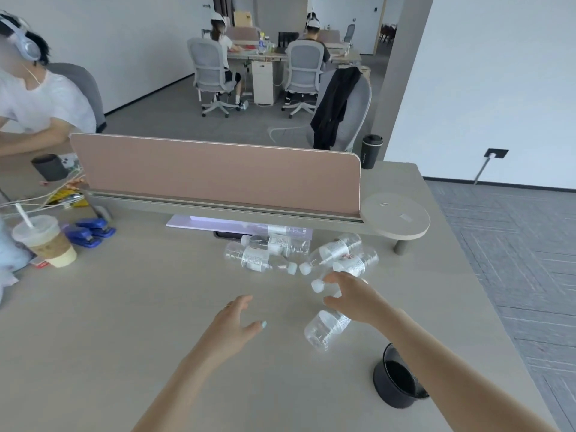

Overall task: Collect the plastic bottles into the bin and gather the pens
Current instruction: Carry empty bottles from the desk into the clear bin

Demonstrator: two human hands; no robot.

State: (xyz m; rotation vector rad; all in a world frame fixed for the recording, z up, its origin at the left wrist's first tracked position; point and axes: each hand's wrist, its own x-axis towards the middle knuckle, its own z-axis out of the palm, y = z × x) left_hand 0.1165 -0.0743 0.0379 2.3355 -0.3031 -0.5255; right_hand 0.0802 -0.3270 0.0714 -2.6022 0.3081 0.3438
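Several clear plastic bottles with white caps lie on their sides on the beige desk (124, 307). A cluster of them (274, 247) sits near the divider's base. My right hand (352, 294) reaches over one bottle (318, 286). Its fingers and thumb are spread on either side of that bottle's neck without closing. Another bottle (325, 330) lies just below that hand. My left hand (237, 319) hovers open over the bare desk to the left, holding nothing. A small black bin (393, 388) stands near the right front, partly behind my right forearm. I see no pens.
A pink divider panel (218, 173) runs across the desk's back. A lidded drink cup (46, 241) and blue staplers (92, 232) stand at the left. A black tumbler (371, 151) sits at the far right corner. A person sits at the left, and others sit farther back.
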